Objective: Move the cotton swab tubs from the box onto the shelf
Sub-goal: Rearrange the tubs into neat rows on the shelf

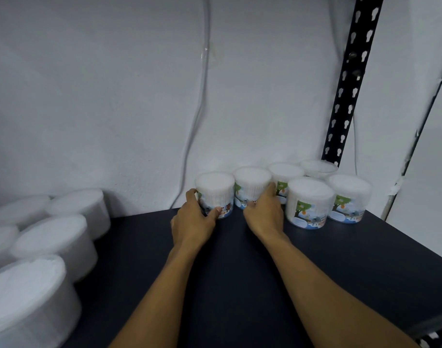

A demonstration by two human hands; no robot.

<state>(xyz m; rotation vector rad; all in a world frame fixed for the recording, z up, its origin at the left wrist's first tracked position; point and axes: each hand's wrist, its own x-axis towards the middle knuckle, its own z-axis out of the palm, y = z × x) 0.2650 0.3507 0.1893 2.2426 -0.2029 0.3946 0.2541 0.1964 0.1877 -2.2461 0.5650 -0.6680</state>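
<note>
My left hand (pixel 193 217) grasps the leftmost swab tub (pixel 215 194), fingers wrapped round its label; my right hand (pixel 264 209) grips the next tub (pixel 251 185) beside it. Both stand on the dark shelf (pixel 240 272), at its back edge against the white wall (pixel 114 96). I count six labelled tubs here, clustered toward the black post (pixel 350 79). Left of my tub the shelf lies bare up to five plain white tubs (pixel 54 237) along the left edge. The front half stays open.

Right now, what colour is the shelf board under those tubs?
Dark navy, nearly black, plain shelf board; the head view shows it.
</note>
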